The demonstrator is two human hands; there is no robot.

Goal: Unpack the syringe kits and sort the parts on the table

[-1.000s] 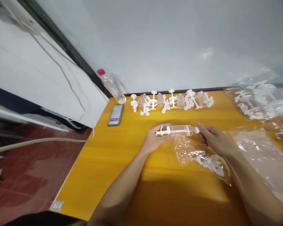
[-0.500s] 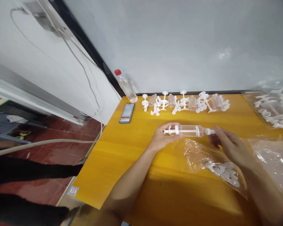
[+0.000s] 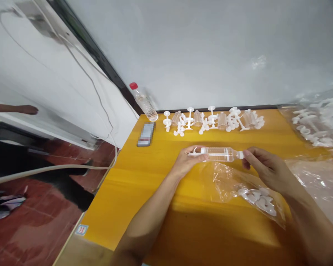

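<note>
A clear plastic syringe (image 3: 218, 153) with a white plunger lies level above the yellow table (image 3: 144, 192), held between both hands. My left hand (image 3: 187, 162) is closed round its plunger end. My right hand (image 3: 265, 168) pinches the white tip at the other end. Just below the syringe lies a clear plastic bag (image 3: 246, 188) with several small white parts inside.
Several white plungers and clear barrels (image 3: 213, 120) stand in a row along the table's far edge. A water bottle (image 3: 143, 101) with a red cap and a phone (image 3: 145, 134) sit at the far left corner. More bags of white parts (image 3: 318, 123) lie right. Another person's arm (image 3: 13, 109) shows left.
The camera view has shifted; both hands still hold the syringe the same way. The right fingers have moved a little on the tip. An arm has appeared at the left.
</note>
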